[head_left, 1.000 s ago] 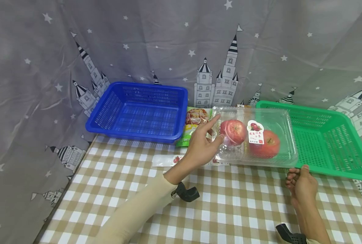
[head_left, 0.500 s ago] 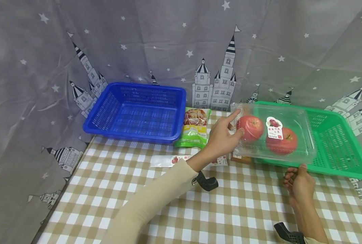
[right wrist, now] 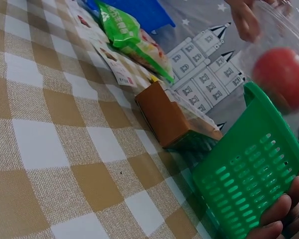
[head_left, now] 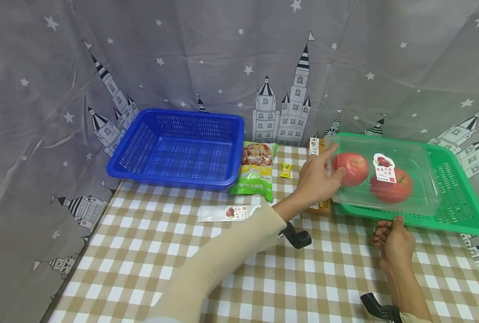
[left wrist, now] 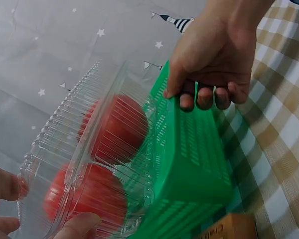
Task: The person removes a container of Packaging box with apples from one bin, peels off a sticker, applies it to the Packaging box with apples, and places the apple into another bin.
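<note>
A clear plastic box [head_left: 405, 157] with two red apples [head_left: 350, 169] inside and a white printed label on its lid is in my left hand [head_left: 319, 178]. That hand grips the box by its left end, thumb on the near side. The box hangs over the green basket [head_left: 463, 190] and hides much of its inside. At the basket's near rim is my right hand [head_left: 400, 246]; in the left wrist view its thumb lies over the rim [left wrist: 170, 114] and its fingers curl against the outer wall.
A blue basket [head_left: 191, 163] stands at the back left. Beside it lie a green and yellow food packet [head_left: 257, 172] and a small yellow wrapped piece [head_left: 286, 170]. A label strip [head_left: 227, 213] is in front. A brown box [head_left: 319, 208] sits left of the green basket.
My left hand has carried the box of apples to the right, farther over the green basket, uncovering the packet, the yellow piece and the brown box. My right hand stays at the basket rim.
</note>
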A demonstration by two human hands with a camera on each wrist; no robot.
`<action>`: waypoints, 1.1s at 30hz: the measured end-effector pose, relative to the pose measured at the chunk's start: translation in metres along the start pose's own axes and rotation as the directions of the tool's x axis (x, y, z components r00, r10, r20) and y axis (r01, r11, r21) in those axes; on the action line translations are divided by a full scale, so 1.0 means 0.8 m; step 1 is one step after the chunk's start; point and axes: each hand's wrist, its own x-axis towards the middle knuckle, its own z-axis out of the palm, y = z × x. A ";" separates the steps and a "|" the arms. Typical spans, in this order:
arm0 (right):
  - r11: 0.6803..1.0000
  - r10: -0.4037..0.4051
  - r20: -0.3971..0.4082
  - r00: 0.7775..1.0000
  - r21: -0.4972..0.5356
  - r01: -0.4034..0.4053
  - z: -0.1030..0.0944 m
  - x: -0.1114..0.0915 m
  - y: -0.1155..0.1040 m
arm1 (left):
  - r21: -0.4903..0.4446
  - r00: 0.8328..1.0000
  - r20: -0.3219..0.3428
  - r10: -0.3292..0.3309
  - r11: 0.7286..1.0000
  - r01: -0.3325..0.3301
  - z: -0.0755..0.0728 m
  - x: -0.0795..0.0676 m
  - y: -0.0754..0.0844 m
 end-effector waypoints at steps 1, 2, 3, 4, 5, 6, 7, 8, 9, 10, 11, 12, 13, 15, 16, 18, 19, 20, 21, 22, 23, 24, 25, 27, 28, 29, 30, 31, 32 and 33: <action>1.000 -0.001 -0.003 1.000 -0.003 0.001 0.000 0.000 0.000 | -0.001 1.000 0.003 0.000 1.000 0.000 0.005 0.002 0.003; 1.000 -0.002 -0.006 1.000 -0.005 0.002 0.001 -0.001 0.000 | -0.001 1.000 0.005 0.001 1.000 -0.001 0.009 0.005 0.005; 1.000 -0.004 -0.008 1.000 -0.005 0.004 0.001 -0.001 0.000 | 0.004 1.000 0.005 0.000 1.000 -0.001 0.015 0.007 0.008; 1.000 -0.005 -0.011 1.000 -0.004 0.005 0.001 -0.001 0.000 | 0.011 1.000 0.007 -0.002 1.000 0.002 0.020 0.009 0.010; 1.000 -0.006 -0.012 1.000 -0.001 0.006 0.001 -0.002 0.000 | 0.015 1.000 0.012 -0.006 1.000 0.006 0.025 0.010 0.013; 1.000 -0.007 -0.012 1.000 0.000 0.007 0.001 -0.002 0.000 | 0.025 1.000 0.014 -0.013 1.000 0.013 0.030 0.012 0.014; 1.000 -0.006 -0.011 1.000 0.000 0.006 0.001 -0.003 0.000 | 0.035 1.000 0.017 -0.024 0.999 0.023 0.034 0.013 0.016; 1.000 -0.007 -0.011 1.000 -0.002 0.007 0.002 -0.003 0.001 | 0.048 0.999 0.017 -0.033 0.998 0.033 0.039 0.014 0.016; 1.000 -0.005 -0.010 1.000 -0.003 0.005 0.002 -0.003 0.001 | 0.058 0.999 0.017 -0.049 0.997 0.048 0.043 0.014 0.016; 1.000 -0.003 -0.011 1.000 -0.005 0.003 0.003 -0.003 0.002 | 0.067 0.998 0.017 -0.062 0.996 0.061 0.047 0.014 0.016; 1.000 0.001 -0.011 1.000 -0.008 -0.001 0.003 -0.004 0.002 | 0.076 0.997 0.012 -0.076 0.994 0.075 0.051 0.014 0.015; 1.000 0.004 -0.015 1.000 -0.010 -0.004 0.004 -0.004 0.002 | 0.088 0.996 0.007 -0.088 0.992 0.087 0.055 0.015 0.013; 1.000 0.006 -0.019 1.000 -0.009 -0.007 0.004 -0.004 0.002 | 0.094 0.995 0.001 -0.101 0.991 0.100 0.059 0.015 0.012; 1.000 0.006 -0.029 1.000 -0.008 -0.006 0.004 -0.003 0.001 | 0.109 0.993 -0.004 -0.120 0.987 0.119 0.068 0.014 0.009; 1.000 0.006 -0.032 0.999 -0.007 -0.006 0.004 -0.003 0.001 | 0.119 0.992 -0.006 -0.125 0.985 0.125 0.072 0.014 0.008; 1.000 0.004 -0.034 0.999 -0.007 -0.004 0.003 -0.002 0.000 | 0.131 0.991 -0.003 -0.131 0.983 0.130 0.081 0.014 0.007; 1.000 0.004 -0.031 0.999 -0.009 -0.005 0.003 -0.002 -0.001 | 0.134 0.991 0.003 -0.135 0.982 0.133 0.084 0.014 0.007; 1.000 0.005 -0.030 1.000 -0.013 -0.005 0.002 -0.002 -0.002 | 0.143 0.991 0.009 -0.137 0.981 0.134 0.087 0.014 0.008; 1.000 0.007 -0.029 1.000 -0.011 -0.007 0.002 -0.001 -0.002 | 0.149 0.990 0.014 -0.139 0.980 0.135 0.090 0.014 0.009; 1.000 0.010 -0.030 1.000 -0.007 -0.010 0.002 -0.001 -0.002 | 0.166 0.990 0.013 -0.144 0.976 0.139 0.093 0.015 0.011; 1.000 0.012 -0.031 0.999 -0.004 -0.012 0.002 0.000 -0.003 | 0.172 0.988 0.014 -0.151 0.974 0.146 0.097 0.015 0.013; 1.000 0.014 -0.033 0.999 0.001 -0.014 0.002 0.000 -0.003 | 0.190 0.988 0.015 -0.154 0.970 0.149 0.099 0.016 0.015; 1.000 0.013 -0.037 0.999 0.002 -0.013 0.002 0.000 -0.003 | 0.203 0.987 0.019 -0.159 0.967 0.152 0.102 0.017 0.017; 1.000 0.011 -0.044 0.999 0.004 -0.010 0.003 0.000 -0.003 | 0.236 0.986 0.016 -0.168 0.959 0.159 0.108 0.018 0.019; 1.000 0.010 -0.048 0.999 0.002 -0.010 0.004 -0.001 -0.003 | 0.249 0.984 0.018 -0.179 0.954 0.169 0.111 0.019 0.020; 1.000 0.008 -0.050 0.999 -0.002 -0.008 0.004 -0.001 -0.002 | 0.259 0.982 0.024 -0.186 0.950 0.173 0.113 0.019 0.021; 1.000 0.007 -0.053 0.999 -0.006 -0.007 0.005 -0.001 -0.002 | 0.277 0.982 0.030 -0.187 0.945 0.172 0.115 0.019 0.021; 1.000 0.006 -0.054 0.999 -0.010 -0.007 0.005 -0.001 -0.001 | 0.291 0.981 0.034 -0.193 0.941 0.176 0.117 0.020 0.022; 1.000 0.004 -0.054 0.999 -0.014 -0.005 0.005 -0.001 -0.001 | 0.307 0.979 0.034 -0.200 0.935 0.180 0.119 0.020 0.023; 1.000 0.005 -0.053 0.999 -0.015 -0.006 0.005 -0.001 0.000 | 0.320 0.978 0.037 -0.206 0.929 0.184 0.121 0.020 0.024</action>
